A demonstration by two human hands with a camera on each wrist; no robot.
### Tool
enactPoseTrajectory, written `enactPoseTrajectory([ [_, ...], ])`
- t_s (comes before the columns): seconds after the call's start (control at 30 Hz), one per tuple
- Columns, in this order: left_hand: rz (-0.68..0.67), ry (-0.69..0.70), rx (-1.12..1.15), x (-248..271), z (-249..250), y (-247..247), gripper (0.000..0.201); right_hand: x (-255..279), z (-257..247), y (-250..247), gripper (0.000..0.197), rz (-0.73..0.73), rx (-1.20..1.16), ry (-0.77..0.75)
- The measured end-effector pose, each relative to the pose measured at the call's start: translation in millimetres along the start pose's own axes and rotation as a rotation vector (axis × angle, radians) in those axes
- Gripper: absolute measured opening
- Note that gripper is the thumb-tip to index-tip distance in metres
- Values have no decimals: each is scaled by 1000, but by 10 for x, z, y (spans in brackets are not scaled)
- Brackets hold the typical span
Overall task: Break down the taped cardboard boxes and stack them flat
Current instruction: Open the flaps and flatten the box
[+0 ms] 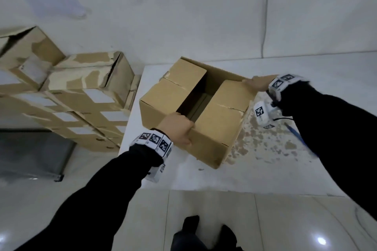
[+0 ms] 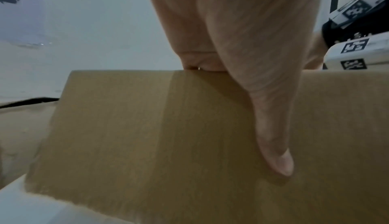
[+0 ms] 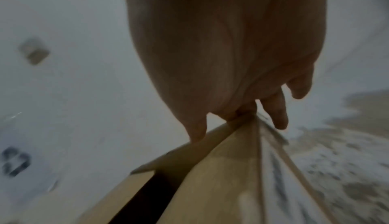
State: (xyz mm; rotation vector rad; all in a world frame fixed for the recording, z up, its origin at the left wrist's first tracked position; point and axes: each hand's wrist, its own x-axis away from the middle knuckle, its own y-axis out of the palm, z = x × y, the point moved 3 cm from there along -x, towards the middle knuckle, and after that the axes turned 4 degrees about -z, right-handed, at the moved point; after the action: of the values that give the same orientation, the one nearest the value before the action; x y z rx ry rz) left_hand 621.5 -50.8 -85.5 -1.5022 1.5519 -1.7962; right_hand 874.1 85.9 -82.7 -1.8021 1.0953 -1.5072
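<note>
A brown cardboard box (image 1: 167, 98) sits on a white table (image 1: 183, 177), its top flaps parted with a dark gap down the middle. My left hand (image 1: 177, 128) grips the box's near wall (image 2: 147, 136) at the top edge, thumb (image 2: 273, 144) flat on the outside, fingers hooked over the rim. My right hand (image 1: 257, 83) holds the far right corner of the box (image 3: 221, 169), with its fingers (image 3: 275, 111) over the edge there. Both arms wear black sleeves and white marker bands.
Several flattened and worn cardboard boxes (image 1: 67, 96) are piled left of the table. Brown scraps and residue (image 1: 265, 142) speckle the table's right part. A blue strip (image 1: 293, 132) lies by my right forearm. My shoes (image 1: 204, 230) stand on the tiled floor below.
</note>
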Motion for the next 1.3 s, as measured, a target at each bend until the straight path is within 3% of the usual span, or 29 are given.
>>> enactPoseTrajectory([
  [0.07,2,36,-17,-59,-20,8,45,114,-289,94,64,74,84,-14],
  [0.13,19,57,-47,-87,-44,15,45,335,-781,209,57,55,201,-176],
  [0.2,35,63,-63,-92,-65,32,47,491,-1199,465,55,-171,341,-322],
  [0.27,55,55,-46,-110,-89,49,49,604,-1310,530,61,-320,443,-240],
  [0.47,148,74,-91,-86,-146,87,71,1451,-1050,-159,43,17,357,-295],
  [0.57,245,45,-206,84,-280,-56,89,1842,-652,-129,49,127,490,-121],
  [0.63,372,-15,-163,270,-541,-228,84,1983,-387,60,54,94,488,40],
  [0.7,474,-101,-88,392,-948,-367,73,1959,-213,305,62,33,294,137],
  [0.77,452,-202,-43,422,-1383,-379,72,1842,-183,581,73,-32,-68,176],
  [0.83,292,-263,58,358,-1725,-277,78,1712,-273,788,82,-20,-430,194],
  [0.93,14,-218,268,201,-1950,-60,81,1517,-408,971,90,78,-821,248],
  [1.03,-123,-164,408,62,-1985,82,81,1334,-425,1141,68,76,-929,303],
  [1.13,-147,-138,477,-70,-1994,109,82,1259,-426,1192,35,76,-1025,278],
  [1.3,-13,-82,442,-187,-1894,-144,78,1337,-333,1061,30,384,-1192,192],
])
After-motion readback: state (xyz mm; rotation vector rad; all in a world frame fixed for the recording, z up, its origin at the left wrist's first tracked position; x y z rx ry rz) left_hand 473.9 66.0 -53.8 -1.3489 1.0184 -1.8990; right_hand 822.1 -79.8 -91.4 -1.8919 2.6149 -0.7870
